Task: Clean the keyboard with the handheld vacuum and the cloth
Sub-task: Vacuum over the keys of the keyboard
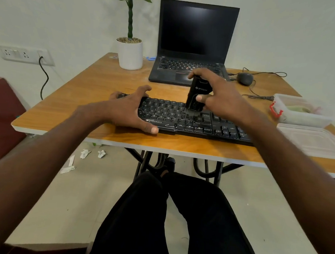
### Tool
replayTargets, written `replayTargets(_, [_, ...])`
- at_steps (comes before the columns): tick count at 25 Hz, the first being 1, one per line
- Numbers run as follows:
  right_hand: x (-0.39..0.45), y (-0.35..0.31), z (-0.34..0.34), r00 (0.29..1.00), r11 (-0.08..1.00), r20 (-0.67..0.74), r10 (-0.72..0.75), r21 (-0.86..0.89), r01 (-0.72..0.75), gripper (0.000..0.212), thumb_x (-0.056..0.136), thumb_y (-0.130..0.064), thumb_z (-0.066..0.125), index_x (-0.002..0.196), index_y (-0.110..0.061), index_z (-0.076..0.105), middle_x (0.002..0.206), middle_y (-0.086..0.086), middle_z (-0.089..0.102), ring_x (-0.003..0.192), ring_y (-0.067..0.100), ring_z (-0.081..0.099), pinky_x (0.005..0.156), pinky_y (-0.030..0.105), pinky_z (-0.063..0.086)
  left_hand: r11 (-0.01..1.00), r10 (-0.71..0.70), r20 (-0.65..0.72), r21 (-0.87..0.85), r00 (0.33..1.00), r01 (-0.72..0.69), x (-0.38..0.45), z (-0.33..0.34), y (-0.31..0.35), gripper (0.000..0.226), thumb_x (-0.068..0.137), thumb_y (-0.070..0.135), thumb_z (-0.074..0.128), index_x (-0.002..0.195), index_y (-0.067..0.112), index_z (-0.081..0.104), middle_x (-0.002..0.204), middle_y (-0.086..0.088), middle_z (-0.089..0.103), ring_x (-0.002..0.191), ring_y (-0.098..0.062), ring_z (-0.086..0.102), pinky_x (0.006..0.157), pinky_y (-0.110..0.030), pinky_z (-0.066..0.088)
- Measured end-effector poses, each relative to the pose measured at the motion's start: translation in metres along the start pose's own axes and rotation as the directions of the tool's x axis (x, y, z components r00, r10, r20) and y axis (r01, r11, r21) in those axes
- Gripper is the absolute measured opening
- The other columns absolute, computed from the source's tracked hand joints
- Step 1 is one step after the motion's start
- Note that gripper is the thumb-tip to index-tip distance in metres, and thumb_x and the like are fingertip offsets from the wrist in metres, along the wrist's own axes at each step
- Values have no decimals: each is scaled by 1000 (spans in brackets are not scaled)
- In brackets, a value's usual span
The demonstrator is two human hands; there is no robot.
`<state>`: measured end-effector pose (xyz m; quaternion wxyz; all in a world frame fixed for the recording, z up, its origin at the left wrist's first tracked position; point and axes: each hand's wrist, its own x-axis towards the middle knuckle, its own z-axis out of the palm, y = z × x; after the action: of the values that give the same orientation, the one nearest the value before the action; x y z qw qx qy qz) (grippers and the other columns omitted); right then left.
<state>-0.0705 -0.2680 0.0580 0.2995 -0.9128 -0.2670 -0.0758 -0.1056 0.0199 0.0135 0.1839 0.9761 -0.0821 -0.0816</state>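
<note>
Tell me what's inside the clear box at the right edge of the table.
The box has its lid off, lying in front of it. Something pale green lies inside; through the cloudy wall I cannot tell what it is, or whether anything sits beneath it.

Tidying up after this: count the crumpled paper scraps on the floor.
3 clearly: two small scraps under the table's left edge, one longer scrap nearer. More may be hidden.
</note>
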Motion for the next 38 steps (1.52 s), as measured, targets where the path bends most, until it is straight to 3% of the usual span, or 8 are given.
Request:
replayTargets(6, [-14, 19, -3, 999, 996, -45, -27, -87, 23, 59, 97, -5, 64, 138, -41, 42, 134, 8, 58, 114, 25, 63, 68, 32, 63, 968, 248, -444, 150, 861, -202, -2, 54, 56, 88, 85, 91, 39, 147, 29, 48, 144, 5, 57, 136, -18, 49, 121, -52, 24])
replayTargets(9, [-18, 15, -19, 993, 995, 115, -24, -97, 36, 58, 98, -4, 60, 139, -42, 43, 128, 1, 53, 110, 21, 58, 60, 20, 54, 887, 430, -431, 364, 793, -283, 0, 71, 65, 70, 92, 82, 44, 137, 31, 59, 138, 8, 57, 132, -15, 49, 115, -45, 26])
replayTargets(14, [-19, 16, -20, 1000, 991, -24, -14, -136, 10, 58, 97, -5, 62, 139, -39, 44, 135, 8, 59, 113, 25, 62, 72, 35, 62, 901, 406, -469, 348, 784, -258, 1, 74, 59, 65, 92, 79, 47, 131, 29, 61, 130, 8, 57, 124, -15, 51, 109, -42, 31])
replayTargets(18, [-16, 18, -30, 984, 994, 171, 38, -105, -20, 56, 98, -5, 61, 136, -42, 44, 137, 7, 54, 113, 23, 59, 69, 29, 60, 910, 383, -469, 338, 796, -239, 1, 72, 60, 69, 91, 81, 45, 132, 29, 60, 130, 7, 56, 123, -15, 50, 107, -41, 33])
replayTargets(26, [-13, 20, -37, 980, 987, 190, 61, -155, -31, 55, 97, -7, 64, 137, -39, 44, 129, 4, 55, 104, 22, 61, 61, 24, 55, 917, 367, -467, 324, 804, -230, 2, 73, 61, 69, 91, 82, 46, 132, 29, 60, 129, 7, 55, 122, -16, 50, 107, -42, 33])
replayTargets(30, [-14, 23, -33, 998, 987, 42, 42, -155, -35, 55, 95, -8, 67, 135, -38, 43, 128, 5, 58, 107, 26, 64, 62, 25, 57, 918, 367, -470, 322, 802, -231, 2, 74, 61, 69, 90, 83, 45, 133, 30, 60, 129, 8, 55, 122, -15, 49, 108, -42, 32])
replayTargets(34, [-12, 17, -36, 978, 994, 189, 92, -71, -80, 54, 96, -9, 66, 135, -39, 45, 129, 4, 56, 110, 26, 63, 76, 38, 63, 921, 361, -472, 315, 804, -228, 1, 73, 61, 68, 90, 82, 47, 133, 30, 60, 129, 8, 55, 122, -14, 49, 107, -41, 30])
replayTargets(38, [-14, 18, -25, 997, 975, -43, 60, -212, -68, 58, 94, -17, 71, 140, -35, 42, 132, 10, 63, 110, 28, 66, 73, 35, 58, 920, 364, -472, 316, 803, -231, 1, 73, 61, 68, 91, 82, 47, 133, 30, 59, 129, 8, 55, 121, -15, 50, 106, -40, 29])
